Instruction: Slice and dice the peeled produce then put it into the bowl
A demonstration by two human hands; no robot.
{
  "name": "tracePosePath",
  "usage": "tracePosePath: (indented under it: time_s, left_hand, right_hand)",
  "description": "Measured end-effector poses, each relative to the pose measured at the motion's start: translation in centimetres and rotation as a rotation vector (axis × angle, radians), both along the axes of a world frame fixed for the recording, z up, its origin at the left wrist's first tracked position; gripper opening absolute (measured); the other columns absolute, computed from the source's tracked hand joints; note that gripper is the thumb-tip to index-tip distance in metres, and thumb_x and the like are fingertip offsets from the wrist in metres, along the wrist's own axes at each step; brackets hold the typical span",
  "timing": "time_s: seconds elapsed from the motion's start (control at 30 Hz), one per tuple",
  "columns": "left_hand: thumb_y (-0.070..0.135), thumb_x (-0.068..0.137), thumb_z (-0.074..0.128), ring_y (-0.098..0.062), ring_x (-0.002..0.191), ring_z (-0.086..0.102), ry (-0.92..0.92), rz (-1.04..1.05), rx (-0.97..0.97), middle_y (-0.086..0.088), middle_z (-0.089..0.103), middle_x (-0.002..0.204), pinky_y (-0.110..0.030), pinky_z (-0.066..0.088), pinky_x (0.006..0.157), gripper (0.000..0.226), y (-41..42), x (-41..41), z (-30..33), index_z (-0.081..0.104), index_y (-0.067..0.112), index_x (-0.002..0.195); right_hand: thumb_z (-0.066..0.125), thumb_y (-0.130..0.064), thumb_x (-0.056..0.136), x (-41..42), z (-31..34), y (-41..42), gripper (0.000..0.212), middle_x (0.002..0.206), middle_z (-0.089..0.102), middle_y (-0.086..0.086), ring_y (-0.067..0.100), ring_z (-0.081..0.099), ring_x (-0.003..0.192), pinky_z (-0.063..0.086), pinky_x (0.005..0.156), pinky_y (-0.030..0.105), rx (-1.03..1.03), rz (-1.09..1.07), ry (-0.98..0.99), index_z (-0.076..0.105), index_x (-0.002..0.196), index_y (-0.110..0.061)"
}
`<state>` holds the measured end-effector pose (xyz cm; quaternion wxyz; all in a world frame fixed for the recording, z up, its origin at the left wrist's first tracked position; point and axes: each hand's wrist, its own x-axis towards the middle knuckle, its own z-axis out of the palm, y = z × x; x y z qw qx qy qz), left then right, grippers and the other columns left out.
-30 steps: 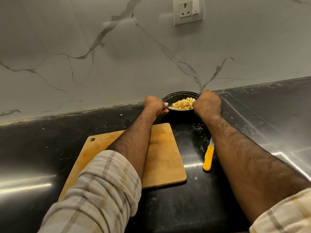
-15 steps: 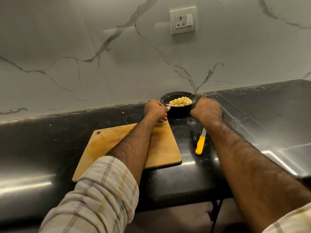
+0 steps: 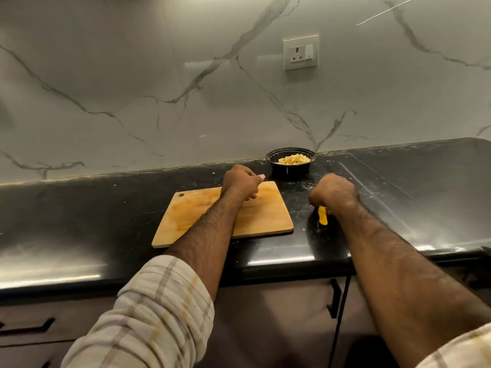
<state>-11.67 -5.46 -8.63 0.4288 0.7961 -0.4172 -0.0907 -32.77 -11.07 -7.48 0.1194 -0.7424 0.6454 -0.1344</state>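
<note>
Both your forearms reach forward from the lower edge of the view, bare from the rolled-up cuffs of your pale checked shirt sleeves (image 3: pixel 148 312). Your left hand (image 3: pixel 240 181) has its back turned up, the fingers curled loosely under the palm and the thumb stretched out to the right; it holds nothing that can be seen. Your right hand (image 3: pixel 333 192) is also back-up, its fingers curled downward in a loose fist. The two hands are well apart, the left one reaching a little further forward.
</note>
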Motion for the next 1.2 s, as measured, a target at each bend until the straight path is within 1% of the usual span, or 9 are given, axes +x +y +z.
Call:
tracePosePath:
  time_s: [0.17, 0.33, 0.5, 0.73, 0.8, 0.9, 1.03, 1.1, 1.2]
  left_hand:
    - [0.041, 0.097, 0.075, -0.011, 0.062, 0.074, -0.006, 0.057, -0.013, 0.001, 0.075, 0.074, -0.033, 0.066, 0.068, 0.025, 2.6, 2.4, 0.2, 0.074, 0.017, 0.089]
    - [0.042, 0.097, 0.073, -0.013, 0.063, 0.074, -0.018, 0.076, -0.010, 0.001, 0.075, 0.074, -0.036, 0.066, 0.073, 0.027, 4.1, 3.8, -0.2, 0.074, 0.017, 0.087]
    - [0.042, 0.096, 0.075, -0.012, 0.060, 0.074, 0.012, 0.080, 0.004, 0.001, 0.075, 0.073, -0.037, 0.067, 0.072, 0.026, 4.7, 3.8, -0.8, 0.074, 0.018, 0.086]
    - [0.042, 0.097, 0.073, -0.013, 0.062, 0.075, 0.003, 0.091, 0.027, 0.002, 0.075, 0.074, -0.035, 0.067, 0.068, 0.025, 6.1, 4.2, -0.5, 0.075, 0.018, 0.090]
    - [0.042, 0.098, 0.073, -0.013, 0.062, 0.074, -0.016, 0.096, 0.032, 0.002, 0.075, 0.074, -0.033, 0.066, 0.064, 0.024, 6.6, 4.3, -0.5, 0.075, 0.019, 0.091]
    - [0.043, 0.098, 0.072, -0.013, 0.062, 0.074, -0.051, 0.098, 0.052, 0.002, 0.075, 0.074, -0.034, 0.066, 0.067, 0.024, 7.1, 4.6, -0.6, 0.074, 0.020, 0.089]
    - [0.047, 0.096, 0.073, -0.012, 0.071, 0.071, -0.185, 0.082, 0.105, 0.005, 0.074, 0.078, -0.038, 0.065, 0.076, 0.024, 7.7, 5.1, -1.1, 0.074, 0.025, 0.086]
    - [0.053, 0.095, 0.070, -0.011, 0.079, 0.066, -0.322, 0.071, 0.142, 0.007, 0.073, 0.088, -0.037, 0.063, 0.077, 0.027, 8.1, 4.9, -1.7, 0.074, 0.026, 0.092]
    - [0.061, 0.096, 0.063, -0.013, 0.089, 0.064, -0.507, 0.065, 0.141, 0.006, 0.073, 0.100, -0.037, 0.061, 0.079, 0.037, 8.8, 4.3, -2.6, 0.074, 0.027, 0.105]
  right_hand:
    - [0.079, -0.024, 0.084, 1.4, 0.3, 0.4, 0.035, 0.102, 0.065, 0.013, 0.029, 0.063, 0.091, 0.059, 0.081, 0.041, 0.083, 0.032, 0.060, 0.066, 0.112, -0.007]
    - [0.072, -0.021, 0.090, 1.8, 0.2, -0.1, 0.032, 0.103, 0.058, 0.014, 0.029, 0.057, 0.092, 0.051, 0.076, 0.041, 0.098, -0.002, 0.166, 0.064, 0.117, -0.005]
    - [0.084, -0.020, 0.075, 1.9, -0.3, -1.0, 0.047, 0.108, 0.067, 0.016, 0.031, 0.070, 0.097, 0.063, 0.084, 0.044, 0.231, -0.028, -0.026, 0.065, 0.115, -0.005]
    - [0.086, -0.024, 0.075, 5.4, 0.7, 2.4, 0.026, 0.082, 0.067, 0.008, 0.025, 0.068, 0.076, 0.059, 0.068, 0.034, -0.008, 0.102, -0.123, 0.067, 0.084, -0.008]
    - [0.084, -0.023, 0.077, 7.3, 1.0, 3.7, 0.026, 0.083, 0.066, 0.007, 0.026, 0.067, 0.077, 0.056, 0.066, 0.033, -0.067, 0.174, -0.111, 0.068, 0.090, -0.007]
    - [0.082, -0.021, 0.081, 9.0, 0.7, 5.2, 0.033, 0.096, 0.062, 0.009, 0.031, 0.068, 0.094, 0.058, 0.074, 0.038, -0.067, 0.208, -0.056, 0.065, 0.107, -0.009]
    - [0.082, -0.025, 0.082, 9.2, -0.1, 4.9, 0.042, 0.101, 0.061, 0.011, 0.031, 0.065, 0.096, 0.061, 0.080, 0.042, -0.048, 0.224, -0.032, 0.064, 0.116, -0.009]
    - [0.080, -0.036, 0.085, 8.9, -0.9, 4.6, 0.046, 0.112, 0.064, 0.012, 0.031, 0.065, 0.100, 0.060, 0.081, 0.042, -0.072, 0.234, -0.042, 0.063, 0.120, -0.010]
    - [0.069, -0.055, 0.091, 8.9, -2.7, 4.4, 0.049, 0.110, 0.068, 0.011, 0.028, 0.065, 0.097, 0.053, 0.074, 0.038, -0.216, 0.272, -0.048, 0.066, 0.113, -0.011]
